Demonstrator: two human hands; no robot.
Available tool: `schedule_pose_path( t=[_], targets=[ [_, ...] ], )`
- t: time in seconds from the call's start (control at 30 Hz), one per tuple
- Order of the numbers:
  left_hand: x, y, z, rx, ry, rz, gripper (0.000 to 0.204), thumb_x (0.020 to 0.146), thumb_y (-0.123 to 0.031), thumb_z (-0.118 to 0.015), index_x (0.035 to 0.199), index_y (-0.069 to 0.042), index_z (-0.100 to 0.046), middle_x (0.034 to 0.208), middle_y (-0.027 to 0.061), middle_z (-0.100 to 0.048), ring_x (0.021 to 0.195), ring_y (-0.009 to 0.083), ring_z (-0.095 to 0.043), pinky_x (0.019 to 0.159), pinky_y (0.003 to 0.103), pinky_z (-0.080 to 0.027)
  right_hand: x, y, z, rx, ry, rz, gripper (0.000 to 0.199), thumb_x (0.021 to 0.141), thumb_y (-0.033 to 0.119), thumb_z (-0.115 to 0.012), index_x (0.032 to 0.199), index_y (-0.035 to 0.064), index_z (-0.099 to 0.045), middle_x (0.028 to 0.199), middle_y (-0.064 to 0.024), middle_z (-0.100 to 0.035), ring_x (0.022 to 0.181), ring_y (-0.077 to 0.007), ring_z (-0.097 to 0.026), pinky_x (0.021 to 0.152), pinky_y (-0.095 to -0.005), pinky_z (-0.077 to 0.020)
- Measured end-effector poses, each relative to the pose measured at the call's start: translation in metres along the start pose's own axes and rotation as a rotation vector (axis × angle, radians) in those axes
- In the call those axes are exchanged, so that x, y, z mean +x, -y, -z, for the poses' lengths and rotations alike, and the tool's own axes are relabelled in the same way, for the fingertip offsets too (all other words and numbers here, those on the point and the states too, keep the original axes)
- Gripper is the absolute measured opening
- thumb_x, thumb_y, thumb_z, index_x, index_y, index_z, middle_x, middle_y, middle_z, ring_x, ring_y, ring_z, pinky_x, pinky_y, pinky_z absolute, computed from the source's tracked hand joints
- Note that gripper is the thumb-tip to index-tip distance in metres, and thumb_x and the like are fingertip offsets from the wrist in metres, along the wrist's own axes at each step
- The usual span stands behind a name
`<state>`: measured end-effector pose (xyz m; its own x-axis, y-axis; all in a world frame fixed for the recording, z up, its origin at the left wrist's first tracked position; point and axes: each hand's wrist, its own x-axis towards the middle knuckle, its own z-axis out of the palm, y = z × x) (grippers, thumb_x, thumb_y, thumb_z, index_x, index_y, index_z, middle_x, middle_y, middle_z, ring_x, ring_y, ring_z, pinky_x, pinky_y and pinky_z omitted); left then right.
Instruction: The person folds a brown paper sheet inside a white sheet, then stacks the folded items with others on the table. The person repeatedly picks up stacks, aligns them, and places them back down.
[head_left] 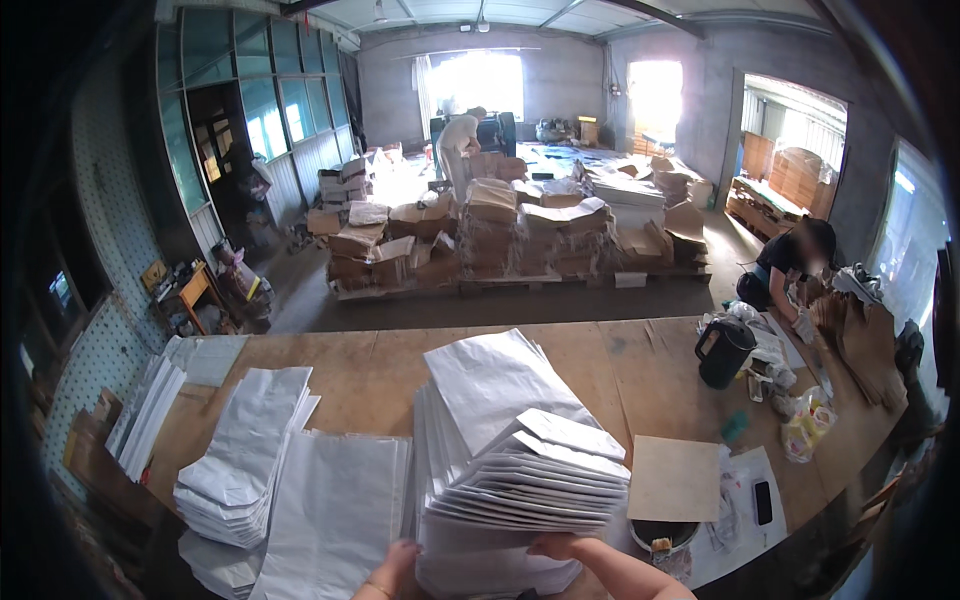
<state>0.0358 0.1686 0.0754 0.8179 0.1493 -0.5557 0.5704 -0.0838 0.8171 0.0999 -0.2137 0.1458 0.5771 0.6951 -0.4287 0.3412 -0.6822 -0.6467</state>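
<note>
A tall stack of white paper bags (500,390) stands in front of me at the table's near edge. Folded bag ends (540,490) fan out on its right side in many layers. Below the fan, a white paper bag (480,565) lies nearest to me. My left hand (396,562) is closed at this bag's left edge. My right hand (558,546) has its fingers pressed together on the same bag, under the fanned ends. To the left lie a flat pile of white bags (335,510) and a folded pile (245,440).
At right are a bucket (668,537) with a brush (661,546), a tan board (675,478), a phone (763,503) and a dark kettle (724,352). A co-worker (790,265) bends over brown paper (860,335); another person (458,150) stands behind stacked bundles (535,225).
</note>
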Motion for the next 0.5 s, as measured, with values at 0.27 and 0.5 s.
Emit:
schedule_pose_path(
  t=[0.27,0.5],
  targets=[
    [-0.046,0.019,-0.03,-0.129,0.108,0.165,0.017,0.081,-0.015,-0.06,0.094,-0.003,-0.062,0.074,0.0038,-0.06,0.061,0.0158,-0.057,0.055,0.029,-0.047,0.007,-0.066,-0.054,-0.347,-0.207,-0.127,0.054,0.081,0.05,-0.05,0.12,0.0132,-0.05,0.128,-0.0133,-0.044,0.119,-0.0348,-0.038,0.1,-0.0432,-0.0279],
    [0.003,0.07,-0.045,0.178,-0.279,0.086,0.017,0.077,-0.012,-0.056,0.07,0.002,-0.063,0.063,0.011,-0.06,0.055,0.0193,-0.056,0.051,0.038,-0.044,-0.003,-0.109,-0.09,-0.214,-0.476,-0.037,0.065,0.078,0.052,-0.053,0.128,0.0111,-0.044,0.137,-0.0177,-0.033,0.126,-0.0306,-0.03,0.107,-0.0417,-0.0181]
  ],
)
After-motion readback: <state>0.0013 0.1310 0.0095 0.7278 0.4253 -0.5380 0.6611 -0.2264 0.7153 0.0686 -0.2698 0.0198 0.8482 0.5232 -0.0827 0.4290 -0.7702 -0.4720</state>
